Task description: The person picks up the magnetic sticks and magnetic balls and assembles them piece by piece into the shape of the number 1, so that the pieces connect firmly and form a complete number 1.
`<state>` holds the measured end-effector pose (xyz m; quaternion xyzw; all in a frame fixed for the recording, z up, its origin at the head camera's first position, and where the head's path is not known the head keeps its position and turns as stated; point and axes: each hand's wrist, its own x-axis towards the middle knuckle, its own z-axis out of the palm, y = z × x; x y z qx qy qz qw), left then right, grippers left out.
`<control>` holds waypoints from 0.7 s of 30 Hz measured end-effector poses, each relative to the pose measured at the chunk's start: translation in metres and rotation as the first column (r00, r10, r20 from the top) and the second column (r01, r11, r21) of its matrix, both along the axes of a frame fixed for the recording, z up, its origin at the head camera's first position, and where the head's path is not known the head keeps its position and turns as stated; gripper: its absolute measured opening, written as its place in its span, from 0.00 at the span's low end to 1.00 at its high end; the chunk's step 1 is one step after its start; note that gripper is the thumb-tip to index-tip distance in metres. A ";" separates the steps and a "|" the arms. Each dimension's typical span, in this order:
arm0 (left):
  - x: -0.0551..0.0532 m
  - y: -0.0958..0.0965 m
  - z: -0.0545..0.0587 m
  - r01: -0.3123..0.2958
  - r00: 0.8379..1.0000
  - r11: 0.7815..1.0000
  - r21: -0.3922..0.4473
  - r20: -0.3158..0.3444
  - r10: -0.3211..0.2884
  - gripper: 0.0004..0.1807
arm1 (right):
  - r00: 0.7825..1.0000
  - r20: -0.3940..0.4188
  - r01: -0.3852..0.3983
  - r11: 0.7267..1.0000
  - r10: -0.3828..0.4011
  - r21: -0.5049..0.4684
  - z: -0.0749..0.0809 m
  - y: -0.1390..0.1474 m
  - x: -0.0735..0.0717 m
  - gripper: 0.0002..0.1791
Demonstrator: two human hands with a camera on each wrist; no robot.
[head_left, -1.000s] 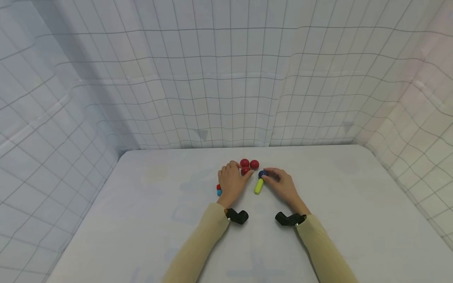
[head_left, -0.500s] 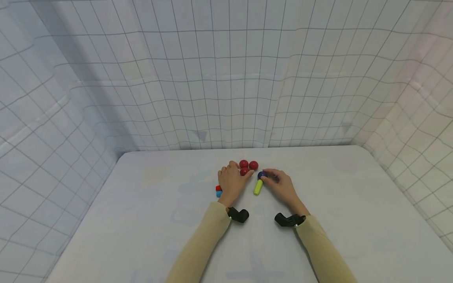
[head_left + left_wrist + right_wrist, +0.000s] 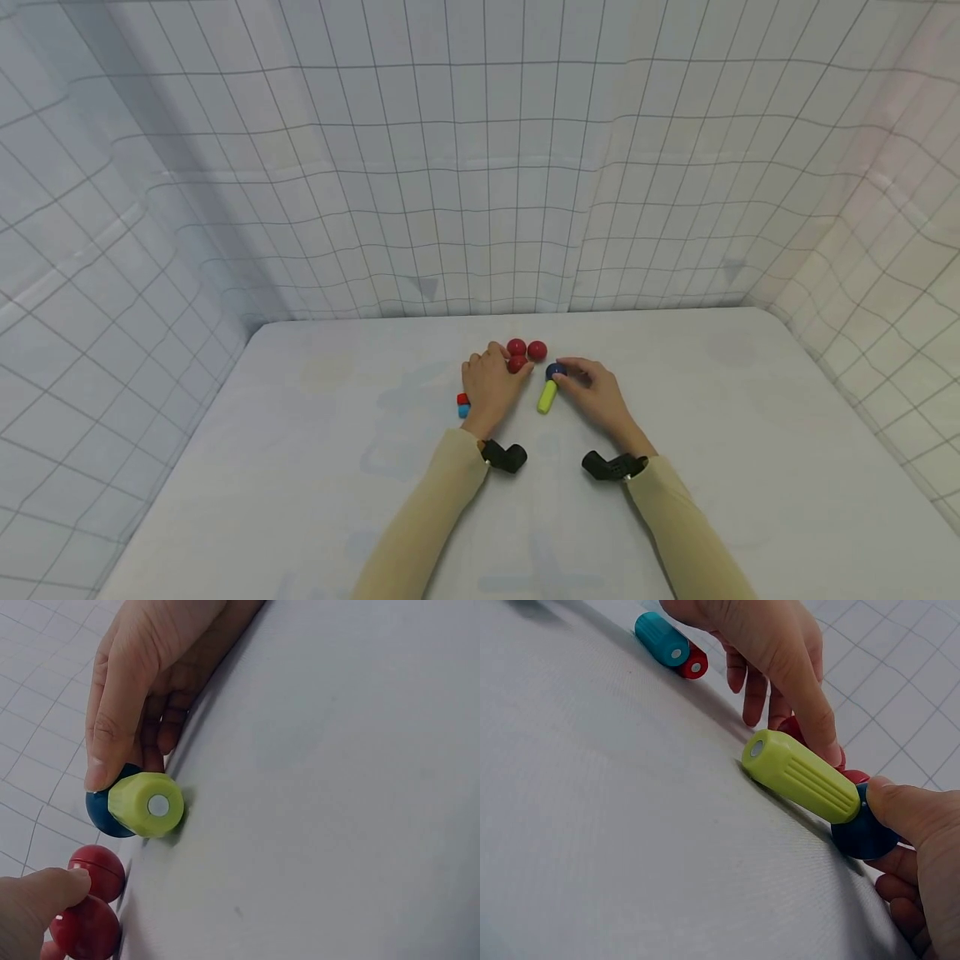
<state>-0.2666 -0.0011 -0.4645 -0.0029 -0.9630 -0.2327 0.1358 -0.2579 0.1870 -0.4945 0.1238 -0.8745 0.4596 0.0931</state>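
Note:
My right hand (image 3: 600, 393) pinches a dark blue ball (image 3: 864, 834) between thumb and fingers. Against that ball lies the end of a yellow-green ribbed rod (image 3: 802, 778), whose free end has a small metal disc. My left hand (image 3: 491, 387) holds the nearest red ball (image 3: 517, 364), its thumb (image 3: 52, 889) on one side and fingers curled round the far side. Two more red balls, one at the back left (image 3: 516, 346) and one at the back right (image 3: 537, 350), sit close against it.
Left of my left wrist lie a light blue rod (image 3: 661, 639) and a red rod (image 3: 694, 661), side by side and partly hidden by the hand in the head view. The white table (image 3: 300, 467) ends at a grid-patterned white curtain (image 3: 465, 167).
My left thumb has drawn in slightly onto the near red ball. The right hand, blue ball and yellow-green rod stay in place; a small early shift comes from the head camera.

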 end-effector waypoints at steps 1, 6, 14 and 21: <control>0.000 0.000 0.000 0.002 1.000 1.000 0.004 0.000 -0.002 0.24 | 1.000 0.000 -0.001 1.000 0.001 0.001 0.000 0.000 0.000 0.21; 0.003 -0.002 0.000 0.021 1.000 1.000 0.015 -0.009 -0.021 0.22 | 1.000 -0.002 -0.003 1.000 0.003 0.003 -0.001 0.001 -0.001 0.22; 0.008 -0.003 -0.001 0.054 0.997 0.998 0.023 -0.052 -0.053 0.22 | 1.000 0.008 0.003 1.000 -0.003 0.002 -0.001 0.002 -0.001 0.22; 0.013 -0.005 -0.001 0.063 0.998 0.998 0.016 -0.029 -0.063 0.21 | 1.000 0.008 0.000 1.000 0.000 0.002 -0.001 0.000 -0.001 0.23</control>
